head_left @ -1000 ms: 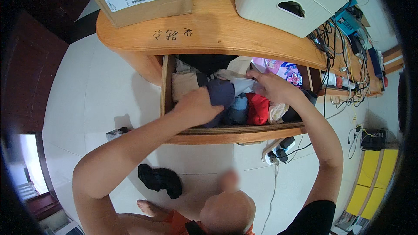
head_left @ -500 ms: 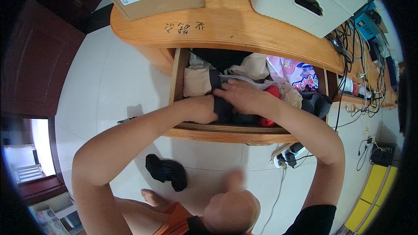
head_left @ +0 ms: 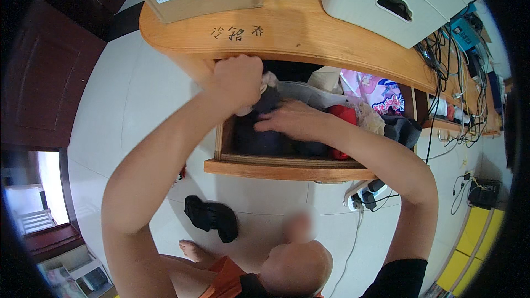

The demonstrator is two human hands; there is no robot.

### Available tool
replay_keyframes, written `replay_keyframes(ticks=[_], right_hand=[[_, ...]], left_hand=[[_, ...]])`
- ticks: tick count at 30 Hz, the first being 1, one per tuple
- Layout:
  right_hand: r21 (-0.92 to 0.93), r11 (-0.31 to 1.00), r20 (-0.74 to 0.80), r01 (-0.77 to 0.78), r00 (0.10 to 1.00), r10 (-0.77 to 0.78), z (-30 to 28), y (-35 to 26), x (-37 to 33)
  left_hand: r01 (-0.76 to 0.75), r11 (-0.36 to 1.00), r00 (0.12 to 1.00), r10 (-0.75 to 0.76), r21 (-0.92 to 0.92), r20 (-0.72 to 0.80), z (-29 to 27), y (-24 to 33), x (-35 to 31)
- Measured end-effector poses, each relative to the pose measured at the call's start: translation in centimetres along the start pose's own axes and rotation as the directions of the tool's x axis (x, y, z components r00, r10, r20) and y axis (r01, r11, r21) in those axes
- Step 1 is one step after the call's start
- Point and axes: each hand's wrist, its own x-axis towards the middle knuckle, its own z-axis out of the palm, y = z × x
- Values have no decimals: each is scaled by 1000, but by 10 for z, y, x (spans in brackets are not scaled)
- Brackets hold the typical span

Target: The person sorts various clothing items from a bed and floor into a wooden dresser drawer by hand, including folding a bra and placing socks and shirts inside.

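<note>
My left hand [head_left: 237, 85] is closed at the drawer's far left corner. Bunched light and grey clothing [head_left: 269, 81] pokes out of its grip; the garment's kind is unclear. Lower in the drawer [head_left: 314, 174], my right hand [head_left: 295, 124] lies with fingers stretched over dark clothing [head_left: 256, 138]. A clear plastic bag [head_left: 312, 92] lies just beyond it. Red fabric [head_left: 343, 115], cream lacy fabric [head_left: 370, 118] and a grey cloth item [head_left: 403, 131] sit right of my right wrist. Behind them is a pink and purple packet [head_left: 372, 89].
A cardboard box [head_left: 207, 5] and a white plastic bin [head_left: 367, 0] stand on the wooden desktop [head_left: 287, 36]. Cables [head_left: 441, 60] hang at right. Below are a power strip [head_left: 367, 196], black cloth [head_left: 210, 218] on the floor and another person [head_left: 292, 270] close by.
My left hand has risen from the drawer's front to its far left corner, bunching clothing. The folded beige cloth at left no longer lies there. My right hand shifted slightly left and nearer.
</note>
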Motion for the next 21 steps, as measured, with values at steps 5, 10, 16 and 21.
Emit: replay_keyframes(ticks=[5, 10, 16, 21], right_hand=[[28, 993, -83, 114, 990, -112, 33, 1, 44], [-42, 999, -212, 26, 977, -34, 73, 8, 39], [-61, 962, -264, -265, 934, 241, -29, -23, -32], [226, 907, -50, -355, 926, 375, -99, -65, -60]], left_hand=[[-141, 990, 977, 141, 14, -161, -13, -6, -29], [-133, 895, 967, 23, -425, -253, -21, 6, -31], [-101, 779, 946, -118, -619, -302, -1, 7, -22], [-240, 699, 949, 24, -673, -314, 18, 20, -23]])
